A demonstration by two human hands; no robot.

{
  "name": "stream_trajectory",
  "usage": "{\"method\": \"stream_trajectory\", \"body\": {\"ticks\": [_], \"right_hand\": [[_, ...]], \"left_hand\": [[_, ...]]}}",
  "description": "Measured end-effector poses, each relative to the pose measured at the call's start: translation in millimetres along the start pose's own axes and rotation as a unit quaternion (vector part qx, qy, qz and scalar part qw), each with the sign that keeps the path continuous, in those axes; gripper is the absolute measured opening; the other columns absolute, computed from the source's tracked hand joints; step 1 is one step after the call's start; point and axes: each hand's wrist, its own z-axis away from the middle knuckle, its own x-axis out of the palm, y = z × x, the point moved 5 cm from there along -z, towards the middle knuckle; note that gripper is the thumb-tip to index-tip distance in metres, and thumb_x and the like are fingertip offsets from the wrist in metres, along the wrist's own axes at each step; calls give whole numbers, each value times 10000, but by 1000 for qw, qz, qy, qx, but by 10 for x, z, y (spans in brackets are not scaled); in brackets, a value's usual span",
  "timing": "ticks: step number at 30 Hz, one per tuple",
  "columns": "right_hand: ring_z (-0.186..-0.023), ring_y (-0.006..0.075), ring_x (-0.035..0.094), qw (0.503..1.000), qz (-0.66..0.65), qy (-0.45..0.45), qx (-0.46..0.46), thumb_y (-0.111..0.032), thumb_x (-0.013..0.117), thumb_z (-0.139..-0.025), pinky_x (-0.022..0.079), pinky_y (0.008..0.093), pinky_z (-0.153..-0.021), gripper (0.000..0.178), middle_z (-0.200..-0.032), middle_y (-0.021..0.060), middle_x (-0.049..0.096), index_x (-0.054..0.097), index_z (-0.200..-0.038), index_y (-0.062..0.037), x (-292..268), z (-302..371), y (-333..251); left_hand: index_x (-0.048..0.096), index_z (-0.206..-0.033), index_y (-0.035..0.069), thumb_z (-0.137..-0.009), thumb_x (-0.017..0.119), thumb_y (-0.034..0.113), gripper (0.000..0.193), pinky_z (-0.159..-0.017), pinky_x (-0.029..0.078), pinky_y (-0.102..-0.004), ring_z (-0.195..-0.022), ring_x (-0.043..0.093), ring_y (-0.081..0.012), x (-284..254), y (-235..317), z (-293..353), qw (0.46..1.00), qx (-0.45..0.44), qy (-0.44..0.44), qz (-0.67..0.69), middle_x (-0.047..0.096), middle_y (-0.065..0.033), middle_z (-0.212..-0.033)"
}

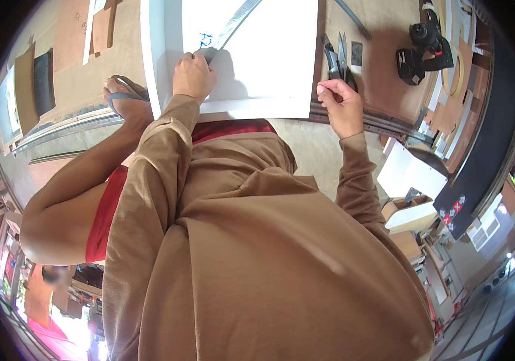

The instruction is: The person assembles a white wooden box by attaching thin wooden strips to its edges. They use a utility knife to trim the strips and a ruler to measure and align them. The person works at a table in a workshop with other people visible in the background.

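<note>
A white box-like panel with raised sides (pixel 251 108) lies in front of me, blue handwriting on its inner face. My left hand (pixel 193 77) is inside it, fingers closed at the near end of a long, narrow grey strip (pixel 238 23) that runs toward the far edge. Just off the panel's right side, my right hand (pixel 341 103) is raised with thumb and forefinger pinched together. Whatever may be between those fingertips is too small to make out. Scissors (pixel 343 55) and a dark-handled cutter knife (pixel 331 59) lie just beyond the right hand.
A black cordless drill (pixel 426 45) lies on the wooden work surface (pixel 383 36) at right, near a roll of tape (pixel 454 75). A small dark rectangular piece (pixel 356 53) sits beside the scissors. My sandalled foot (pixel 128 102) rests on the surface left of the panel.
</note>
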Motion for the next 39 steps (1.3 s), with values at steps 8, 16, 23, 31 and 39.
{"method": "stream_trajectory", "body": {"ticks": [8, 16, 23, 31, 39], "right_hand": [[-771, 201, 708, 977, 37, 29, -208, -75, 719, -942, 565, 330, -723, 98, -877, 89, 725, 731, -1019, -15, 399, -323, -930], [-1296, 304, 530, 892, 203, -55, -401, -126, 836, -825, 505, 430, -1056, 598, -1437, 66, 573, 681, -1386, -260, 697, -281, -1539], [-1072, 254, 677, 887, 103, -244, -378, -112, 812, -845, 590, 372, -925, 385, -1150, 41, 728, 771, -1225, -147, 1002, -260, -1157], [-1034, 278, 707, 888, 48, -355, -289, -175, 782, -923, 586, 377, -905, 330, -1168, 79, 733, 769, -1248, -121, 1222, -270, -799], [-1055, 305, 721, 890, 45, -381, -248, -190, 731, -967, 581, 407, -931, 248, -1196, 116, 761, 796, -1193, -110, 1448, -171, -555]], "left_hand": [[620, -1033, -12, -990, 560, 162, 188, -726, 528, -602, -804, 669, -527, -239, -154, -182, 992, 40, 69, 102, 682, -295, -856], [659, -1070, -25, -993, 713, 240, 281, -574, 451, -408, -565, 574, -313, -1851, 83, 870, 972, 28, -128, 194, 608, -179, -670], [705, -1121, -46, -932, 767, 146, 277, -632, 470, -357, -647, 587, -199, -1985, 119, 1415, 930, -98, -256, 245, 669, -167, -778], [710, -1299, 15, -948, 748, 192, 394, -683, 495, -384, -689, 625, -283, -1886, 136, 1426, 955, -43, -223, 190, 668, -191, -825], [685, -1411, 212, -1041, 632, 330, 392, -658, 501, -459, -684, 637, -342, -1725, 192, 1482, 953, -75, -286, 62, 633, -171, -786]]}}
